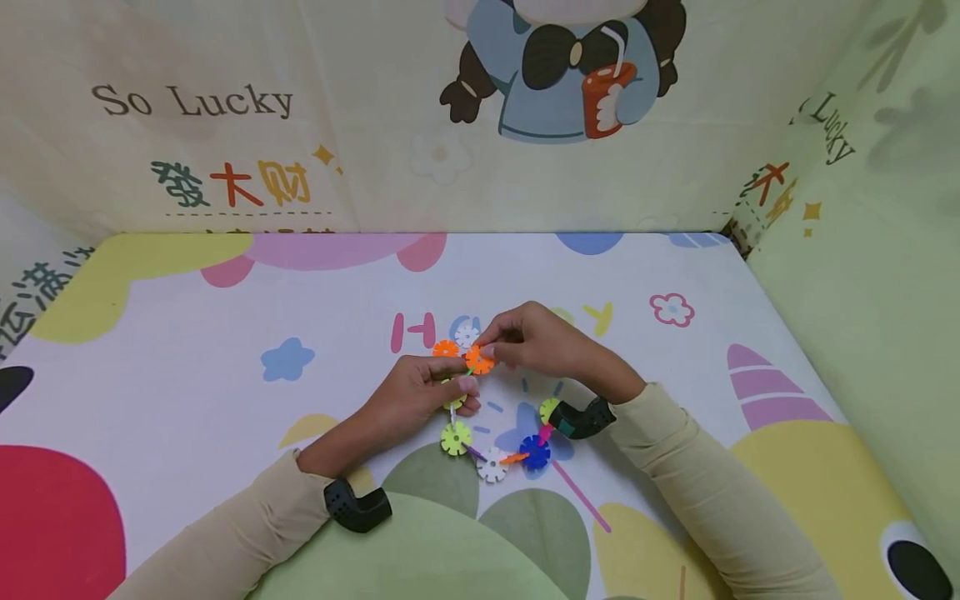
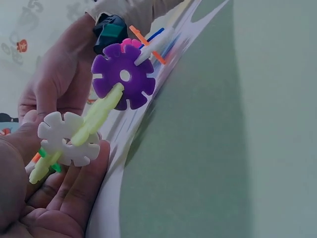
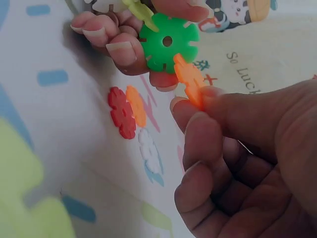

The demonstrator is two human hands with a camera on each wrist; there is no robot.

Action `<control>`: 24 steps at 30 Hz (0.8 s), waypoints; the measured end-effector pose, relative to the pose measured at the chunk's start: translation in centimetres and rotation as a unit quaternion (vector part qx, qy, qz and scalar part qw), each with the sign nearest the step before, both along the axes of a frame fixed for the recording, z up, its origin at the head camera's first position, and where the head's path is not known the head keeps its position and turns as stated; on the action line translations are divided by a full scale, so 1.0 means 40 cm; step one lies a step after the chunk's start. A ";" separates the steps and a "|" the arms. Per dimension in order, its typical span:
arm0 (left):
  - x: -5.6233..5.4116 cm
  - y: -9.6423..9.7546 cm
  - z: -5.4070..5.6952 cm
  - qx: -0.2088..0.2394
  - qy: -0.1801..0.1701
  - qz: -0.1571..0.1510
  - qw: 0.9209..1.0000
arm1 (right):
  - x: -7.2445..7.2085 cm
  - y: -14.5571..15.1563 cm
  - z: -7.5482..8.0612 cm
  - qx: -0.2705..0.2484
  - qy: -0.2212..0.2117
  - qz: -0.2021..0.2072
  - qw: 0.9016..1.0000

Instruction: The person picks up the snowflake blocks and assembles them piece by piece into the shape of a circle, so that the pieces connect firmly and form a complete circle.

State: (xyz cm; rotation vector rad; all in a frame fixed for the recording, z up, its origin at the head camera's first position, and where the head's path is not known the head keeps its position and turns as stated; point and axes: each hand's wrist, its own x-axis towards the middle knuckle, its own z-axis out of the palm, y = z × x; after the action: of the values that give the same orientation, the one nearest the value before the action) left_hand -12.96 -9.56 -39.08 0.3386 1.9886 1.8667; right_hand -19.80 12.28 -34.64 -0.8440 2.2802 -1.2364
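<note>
Evidently, right fingers [image 3: 202,144] pinch 1 orange disc [image 3: 189,75] while left fingers [image 3: 124,53] grip 1 green disc [image 3: 181,42].

We are counting two hands [image 1: 427,392], two sleeves [image 1: 712,483], two wrist cameras [image 1: 358,507]; in one chain [image 1: 475,453], three yellow-green discs [image 1: 447,443], two white discs [image 1: 486,472], one green disc [image 3: 179,49], one purple disc [image 2: 111,84], one blue disc [image 1: 536,457], one pink disc [image 1: 545,433], one orange link [image 1: 514,458]. We are adding one red disc [image 3: 119,105], one loose orange disc [image 3: 136,106], one loose white disc [image 3: 148,151], one held orange disc [image 3: 189,79].

Orange disc [image 3: 189,77], green disc [image 3: 179,48]
</note>
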 end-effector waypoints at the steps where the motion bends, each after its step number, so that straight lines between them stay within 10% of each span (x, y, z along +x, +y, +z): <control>1: 0.000 0.000 0.000 -0.003 0.004 -0.002 1.000 | -0.001 0.001 -0.002 -0.003 -0.004 0.000 1.000; 24: 0.001 -0.001 -0.005 0.010 0.013 -0.005 1.000 | 0.006 -0.012 0.001 0.008 0.015 0.007 1.000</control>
State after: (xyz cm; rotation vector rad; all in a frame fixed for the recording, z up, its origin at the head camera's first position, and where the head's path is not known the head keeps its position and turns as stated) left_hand -12.94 -9.58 -39.27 0.3810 1.9816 1.8867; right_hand -19.57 11.82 -34.60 -0.8771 2.3005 -1.2055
